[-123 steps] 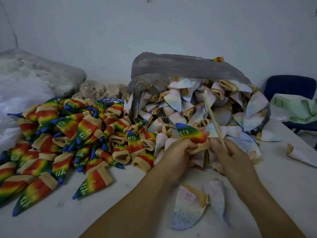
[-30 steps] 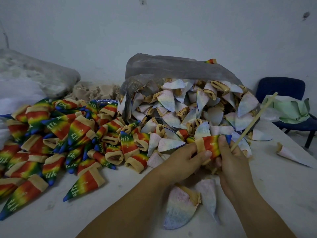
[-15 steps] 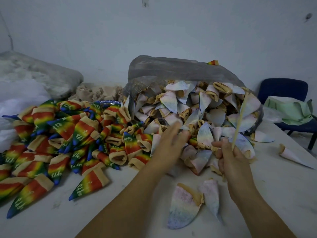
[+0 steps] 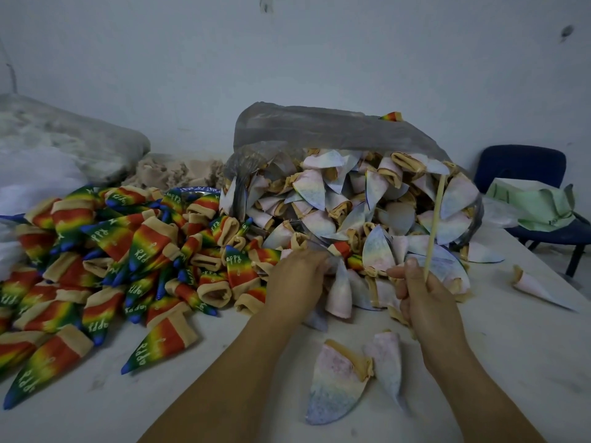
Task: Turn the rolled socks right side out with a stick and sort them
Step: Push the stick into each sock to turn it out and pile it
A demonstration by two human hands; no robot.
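Observation:
A heap of pale inside-out socks (image 4: pixel 367 212) spills from a grey plastic bag (image 4: pixel 319 129) at the middle of the table. To its left lies a wide pile of rainbow socks (image 4: pixel 128 251), right side out. My left hand (image 4: pixel 297 279) reaches into the front of the pale heap, its fingers curled around a pale sock (image 4: pixel 340 292). Just to the right, my right hand (image 4: pixel 425 302) grips a thin wooden stick (image 4: pixel 433 225) that points nearly straight up. Two more pale socks (image 4: pixel 339 385) lie on the table between my forearms.
A single pale sock (image 4: pixel 537 289) lies near the table's right edge. Beyond that edge stands a blue chair (image 4: pixel 524 167) with green fabric (image 4: pixel 537 206) on it. Large bags of white and beige material (image 4: pixel 64 148) sit at the back left.
The rainbow sock I held a second ago has left my hands. My left hand has moved forward into the pale heap and closed on a sock. The stick has swung upright.

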